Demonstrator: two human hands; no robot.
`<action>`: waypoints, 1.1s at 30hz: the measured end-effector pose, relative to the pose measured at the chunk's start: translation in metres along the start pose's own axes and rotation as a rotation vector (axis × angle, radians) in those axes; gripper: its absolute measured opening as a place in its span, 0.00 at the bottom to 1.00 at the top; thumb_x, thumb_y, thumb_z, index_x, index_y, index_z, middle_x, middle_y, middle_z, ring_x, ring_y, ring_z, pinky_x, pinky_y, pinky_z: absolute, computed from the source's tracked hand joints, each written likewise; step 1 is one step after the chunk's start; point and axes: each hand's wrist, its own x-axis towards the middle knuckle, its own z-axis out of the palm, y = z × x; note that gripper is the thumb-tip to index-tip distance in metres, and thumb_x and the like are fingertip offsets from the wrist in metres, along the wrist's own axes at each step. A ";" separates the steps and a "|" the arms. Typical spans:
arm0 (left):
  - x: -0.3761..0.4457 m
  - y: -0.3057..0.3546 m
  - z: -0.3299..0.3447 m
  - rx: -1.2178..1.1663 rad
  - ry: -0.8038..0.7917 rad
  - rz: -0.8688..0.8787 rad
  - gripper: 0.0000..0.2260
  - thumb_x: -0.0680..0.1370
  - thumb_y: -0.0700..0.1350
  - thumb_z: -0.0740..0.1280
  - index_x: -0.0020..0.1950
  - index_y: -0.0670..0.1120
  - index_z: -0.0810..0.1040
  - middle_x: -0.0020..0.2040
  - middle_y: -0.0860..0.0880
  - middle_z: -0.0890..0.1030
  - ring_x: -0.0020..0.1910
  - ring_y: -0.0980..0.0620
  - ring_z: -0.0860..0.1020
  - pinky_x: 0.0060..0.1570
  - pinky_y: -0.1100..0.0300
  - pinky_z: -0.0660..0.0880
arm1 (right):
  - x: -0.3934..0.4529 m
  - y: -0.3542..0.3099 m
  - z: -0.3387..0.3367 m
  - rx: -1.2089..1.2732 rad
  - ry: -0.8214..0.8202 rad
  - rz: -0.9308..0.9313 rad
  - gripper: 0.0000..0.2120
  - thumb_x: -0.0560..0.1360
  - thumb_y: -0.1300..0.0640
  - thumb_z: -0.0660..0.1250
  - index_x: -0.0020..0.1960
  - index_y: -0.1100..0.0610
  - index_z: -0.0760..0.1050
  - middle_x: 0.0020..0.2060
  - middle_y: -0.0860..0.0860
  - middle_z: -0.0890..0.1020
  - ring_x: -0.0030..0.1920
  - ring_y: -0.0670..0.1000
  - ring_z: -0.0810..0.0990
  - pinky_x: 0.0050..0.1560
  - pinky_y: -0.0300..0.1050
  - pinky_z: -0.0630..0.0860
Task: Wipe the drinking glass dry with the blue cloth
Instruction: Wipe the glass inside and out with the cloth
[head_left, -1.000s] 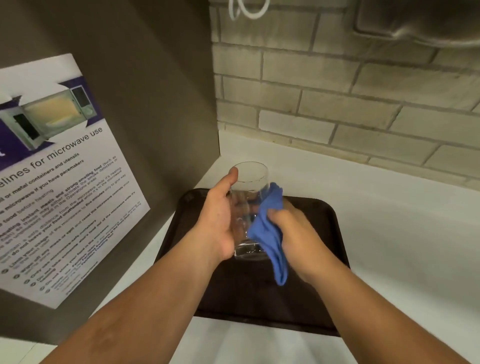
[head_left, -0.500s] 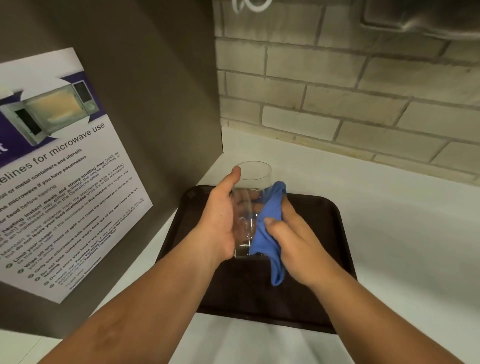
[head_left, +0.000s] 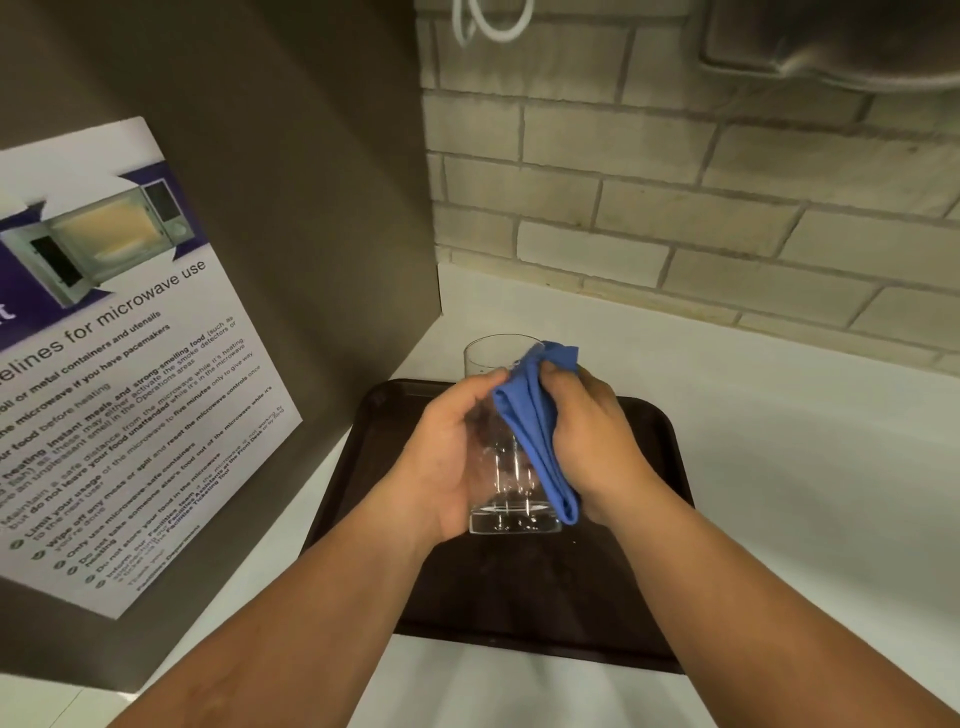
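A clear drinking glass is held upright above a dark brown tray. My left hand grips the glass from its left side, thumb near the rim. My right hand presses a folded blue cloth against the right side of the glass, from the rim down to near the thick base. The cloth hides part of the glass wall.
The tray lies on a white counter in a corner. A brown panel with a microwave-use poster stands close on the left. A brick wall runs along the back, with a metal fixture overhead at top right.
The cloth has moved up the glass to reach the rim, and my right hand has closed in over the glass's right side. My left thumb has shifted around the glass.
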 end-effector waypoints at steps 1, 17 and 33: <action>-0.001 0.002 -0.001 -0.032 -0.002 -0.035 0.27 0.73 0.57 0.72 0.63 0.40 0.84 0.53 0.39 0.85 0.50 0.40 0.85 0.49 0.45 0.83 | -0.001 0.002 -0.002 0.053 -0.024 0.036 0.19 0.79 0.48 0.58 0.44 0.58 0.81 0.32 0.51 0.83 0.37 0.49 0.82 0.41 0.44 0.78; -0.003 0.003 -0.010 -0.220 -0.126 -0.089 0.30 0.75 0.63 0.69 0.65 0.40 0.82 0.58 0.38 0.83 0.56 0.38 0.81 0.63 0.42 0.75 | -0.019 -0.004 -0.005 -0.092 -0.112 -0.091 0.18 0.82 0.60 0.56 0.44 0.52 0.83 0.36 0.52 0.85 0.36 0.44 0.80 0.45 0.42 0.80; 0.001 -0.004 -0.015 0.055 0.036 -0.016 0.22 0.80 0.61 0.65 0.54 0.46 0.89 0.50 0.42 0.89 0.47 0.45 0.88 0.42 0.53 0.84 | -0.010 0.007 0.008 -0.250 0.023 -0.290 0.09 0.82 0.52 0.58 0.50 0.57 0.72 0.39 0.57 0.81 0.40 0.49 0.80 0.36 0.36 0.77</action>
